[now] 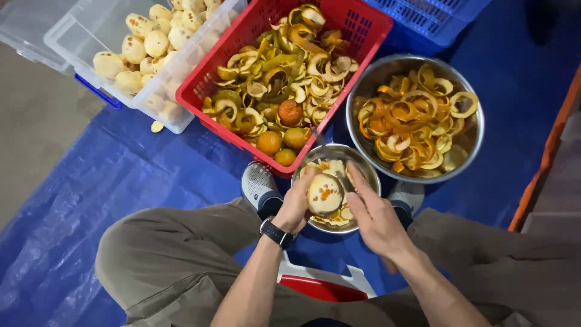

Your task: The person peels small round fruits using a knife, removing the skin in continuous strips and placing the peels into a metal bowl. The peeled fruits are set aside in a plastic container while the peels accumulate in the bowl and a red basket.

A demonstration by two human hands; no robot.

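Blue tarpaulin (121, 175): covers the floor; bare grey floor (30, 121) at left.
Left hand (296, 203): closed around a mostly peeled orange (325, 194), held over a small steel bowl (363, 166).
Right hand (375, 215): fingers against the fruit; grip unclear.
Red basket (357, 24): peels, whole oranges.
Large steel bowl (475, 142): peel curls.
Clear tub (91, 30): peeled fruit.

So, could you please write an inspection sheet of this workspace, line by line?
Surface: blue tarp on the floor.
Job's things: part-peeled orange over small steel bowl.
Clutter: red basket of peels and whole oranges; large steel bowl of peels; clear bin of peeled fruit; blue crate.
Hands: left hand holds the orange; right hand touches it.
Cables: nothing seen.
Surroundings: red and white stool between the knees.
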